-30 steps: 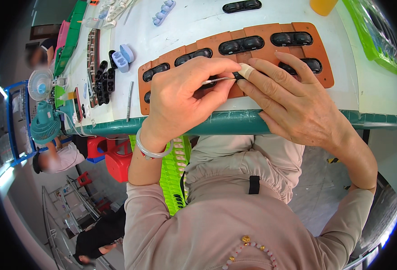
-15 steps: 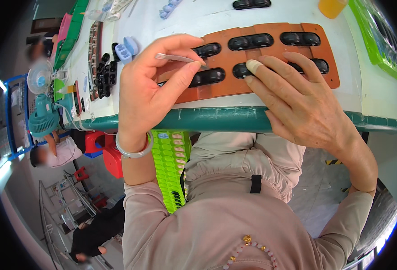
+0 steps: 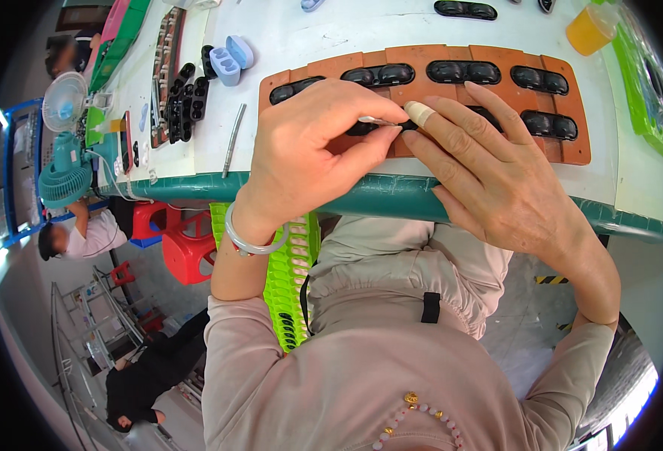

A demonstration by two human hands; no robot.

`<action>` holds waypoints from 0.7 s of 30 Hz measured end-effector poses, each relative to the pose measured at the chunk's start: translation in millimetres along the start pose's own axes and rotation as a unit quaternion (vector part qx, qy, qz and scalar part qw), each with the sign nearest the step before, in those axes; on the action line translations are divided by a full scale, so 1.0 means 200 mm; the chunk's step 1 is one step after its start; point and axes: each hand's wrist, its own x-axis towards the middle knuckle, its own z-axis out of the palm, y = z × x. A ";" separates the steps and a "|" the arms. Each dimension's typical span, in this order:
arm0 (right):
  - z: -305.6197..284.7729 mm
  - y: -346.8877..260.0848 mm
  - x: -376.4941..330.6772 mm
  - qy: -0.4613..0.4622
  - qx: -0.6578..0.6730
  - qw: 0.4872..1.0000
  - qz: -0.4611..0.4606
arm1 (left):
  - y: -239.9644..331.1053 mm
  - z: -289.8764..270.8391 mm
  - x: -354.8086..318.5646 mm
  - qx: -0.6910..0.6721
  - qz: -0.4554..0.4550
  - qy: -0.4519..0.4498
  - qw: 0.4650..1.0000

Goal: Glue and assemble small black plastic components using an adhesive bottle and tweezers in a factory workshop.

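My left hand (image 3: 312,143) pinches a slim silvery hand tool (image 3: 376,120) between thumb and fingertips, its tip by a black piece at the bandaged finger of my right hand. My right hand (image 3: 497,173) lies with its fingers extended over the front row of an orange-brown holder (image 3: 572,150). This holder carries two rows of glossy black twin-domed shells (image 3: 463,72), like earbud-case parts. Both hands partly hide the front row. A pale ring of tape or bandage (image 3: 420,114) wraps one right finger.
Left of the holder lie a thin metal rod (image 3: 233,140), an open light-blue earbud case (image 3: 230,60) and a cluster of black parts (image 3: 188,105). A yellow-orange container (image 3: 593,28) and a green tray (image 3: 647,98) stand at the right. The table's green edge (image 3: 391,197) runs below my wrists.
My left hand has moved right with the tool, bringing its tip next to my right fingertips. The right hand stays over the front row. The view has shifted, and the metal rod now shows.
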 end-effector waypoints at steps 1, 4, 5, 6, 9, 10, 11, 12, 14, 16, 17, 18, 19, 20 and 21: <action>0.00 0.00 0.00 0.005 -0.007 1.000 -0.001 | -0.01 0.01 0.00 0.016 0.053 0.029 0.998; 0.02 0.00 0.00 0.012 -0.023 1.000 -0.006 | -0.05 0.03 0.01 0.076 0.165 0.068 0.981; 0.02 0.00 0.01 0.016 -0.032 0.999 -0.010 | -0.06 0.04 0.00 0.076 0.165 0.068 0.981; 0.02 0.00 0.01 0.015 -0.032 0.999 -0.009 | -0.06 0.05 -0.01 0.077 0.165 0.080 0.980; 0.03 -0.01 0.01 0.020 -0.046 0.999 -0.014 | -0.06 0.05 -0.01 0.083 0.172 0.090 0.977; 0.02 -0.01 0.01 0.021 -0.049 0.999 -0.011 | -0.06 0.06 -0.01 0.087 0.179 0.089 0.976; 0.02 -0.02 0.02 0.021 -0.053 0.998 -0.008 | -0.06 0.06 -0.01 0.087 0.178 0.088 0.976; 0.02 -0.02 0.02 0.020 -0.053 0.998 -0.007 | -0.06 0.06 -0.01 0.091 0.183 0.089 0.975; 0.02 -0.02 0.02 0.020 -0.054 0.998 -0.015 | -0.06 0.06 -0.01 0.094 0.187 0.089 0.974; 0.00 -0.02 0.03 0.014 -0.045 0.999 -0.013 | -0.06 0.06 -0.01 0.092 0.185 0.083 0.975; 0.00 -0.02 0.03 0.008 -0.034 0.999 -0.013 | -0.06 0.06 -0.01 0.092 0.186 0.083 0.975; -0.01 -0.02 0.04 0.008 -0.035 0.999 -0.012 | -0.06 0.05 0.00 0.090 0.183 0.081 0.976; -0.01 -0.02 0.04 0.003 -0.035 0.999 -0.014 | -0.05 0.05 0.00 0.088 0.180 0.079 0.977; -0.01 -0.02 0.05 -0.001 -0.035 0.999 -0.017 | -0.05 0.05 0.00 0.088 0.181 0.079 0.976; -0.01 -0.02 0.05 -0.001 -0.036 0.999 -0.017 | -0.05 0.04 -0.01 0.084 0.165 0.074 0.980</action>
